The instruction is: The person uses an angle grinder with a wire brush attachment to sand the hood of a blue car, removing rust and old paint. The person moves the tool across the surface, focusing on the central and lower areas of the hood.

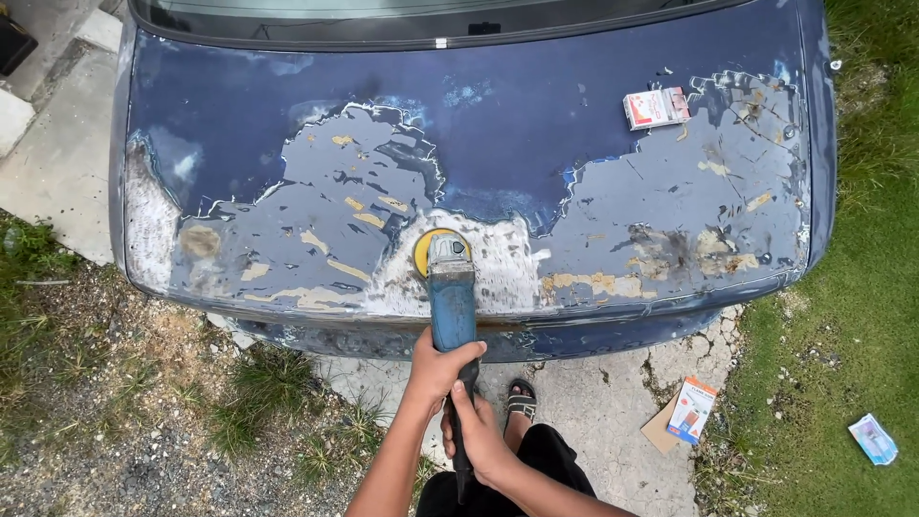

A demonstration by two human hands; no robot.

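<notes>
I am in the middle of sanding the paint off one dark blue car boot lid (536, 124), which fills most of my view. Large patches are already down to grey, with yellow filler streaks, while a wide band of blue paint across the top looks untouched.

One blue grinder (452, 297) lies on the lid's near edge, at the middle, its yellow sanding disc (428, 247) flat against a whitish, freshly scuffed patch. My left hand (437, 369) is wrapped tight around the rear of the grinder's body. My right hand (479, 431) sits just behind it, closed around the black tail of the handle, so both hands are clamped on the tool and touching each other.

As I judge it, the next move calls for steady, even pressure and a slow sweep sideways into the ragged paint edges, keeping the disc flat so it does not gouge.

Counting the small things: one red and white box (656, 107) on the lid's far right; one orange and white packet (691, 409) on a piece of cardboard (659, 431) on the concrete; one pale wrapper (873, 439) on the grass; one sandalled foot (521, 397) below.
</notes>
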